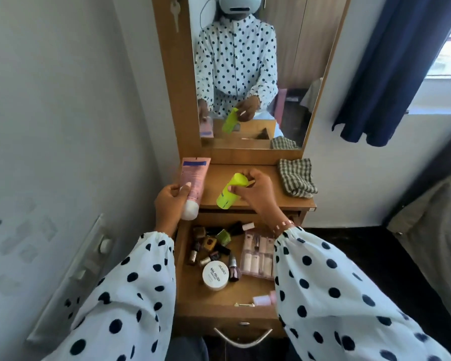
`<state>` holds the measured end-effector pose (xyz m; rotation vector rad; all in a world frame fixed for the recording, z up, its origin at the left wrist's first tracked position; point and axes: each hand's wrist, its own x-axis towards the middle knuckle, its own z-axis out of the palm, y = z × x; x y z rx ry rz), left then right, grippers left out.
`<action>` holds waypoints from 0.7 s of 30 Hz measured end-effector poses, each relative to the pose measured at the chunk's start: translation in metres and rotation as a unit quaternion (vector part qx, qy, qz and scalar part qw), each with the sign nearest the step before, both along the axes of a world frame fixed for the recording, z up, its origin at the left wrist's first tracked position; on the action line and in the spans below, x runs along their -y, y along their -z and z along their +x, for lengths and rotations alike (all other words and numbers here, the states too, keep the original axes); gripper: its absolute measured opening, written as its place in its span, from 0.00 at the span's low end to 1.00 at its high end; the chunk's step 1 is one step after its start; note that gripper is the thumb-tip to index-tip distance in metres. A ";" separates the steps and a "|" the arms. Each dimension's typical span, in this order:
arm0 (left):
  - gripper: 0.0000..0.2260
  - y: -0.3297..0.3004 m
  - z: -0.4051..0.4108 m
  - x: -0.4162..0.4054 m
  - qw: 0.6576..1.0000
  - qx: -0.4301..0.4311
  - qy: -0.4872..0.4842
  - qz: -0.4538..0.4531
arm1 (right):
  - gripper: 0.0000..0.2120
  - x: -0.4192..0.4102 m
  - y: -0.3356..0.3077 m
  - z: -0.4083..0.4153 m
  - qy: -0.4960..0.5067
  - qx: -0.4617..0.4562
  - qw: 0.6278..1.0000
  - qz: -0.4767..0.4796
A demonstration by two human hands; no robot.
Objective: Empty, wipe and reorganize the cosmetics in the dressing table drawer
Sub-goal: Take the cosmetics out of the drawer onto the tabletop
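Observation:
My left hand [170,201] grips a pink tube [193,181] with a white cap, held cap-down at the left edge of the dressing table top [271,199]. My right hand [255,194] holds a neon-green bottle [231,191] tilted above the tabletop. Below, the open drawer [219,300] holds several nail polish bottles [211,243], a round white nail-polish remover tub [215,275], a clear case of small bottles [258,256] and a small pink bottle [262,299] partly hidden by my right sleeve.
A folded checked cloth [296,177] lies at the right end of the tabletop. The mirror [248,74] rises behind it. A wall stands close on the left, a dark blue curtain [391,69] and a bed edge on the right. The drawer handle [242,337] is nearest me.

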<state>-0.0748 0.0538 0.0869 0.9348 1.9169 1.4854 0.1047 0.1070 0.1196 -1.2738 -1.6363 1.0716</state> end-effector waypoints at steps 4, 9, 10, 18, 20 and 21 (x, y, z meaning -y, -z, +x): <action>0.18 0.000 -0.004 -0.010 0.997 -0.070 -0.012 -0.028 | 0.20 -0.023 0.002 -0.020 0.018 0.056 0.997 0.056; 0.19 0.004 -0.010 -0.020 0.991 -0.117 -0.028 -0.058 | 0.22 -0.039 0.009 -0.037 0.009 0.136 0.984 0.117; 0.19 0.004 -0.013 -0.024 0.989 -0.129 -0.032 -0.067 | 0.22 -0.042 0.010 -0.040 0.011 0.141 0.983 0.120; 0.16 0.000 -0.021 -0.044 0.965 -0.233 -0.031 -0.116 | 0.18 -0.054 0.015 -0.059 0.028 0.178 0.970 0.165; 0.16 0.000 -0.022 -0.045 0.958 -0.259 -0.035 -0.116 | 0.21 -0.056 0.019 -0.062 0.017 0.182 0.969 0.168; 0.17 0.000 -0.023 -0.044 0.956 -0.271 -0.038 -0.109 | 0.23 -0.057 0.022 -0.063 0.010 0.182 0.969 0.168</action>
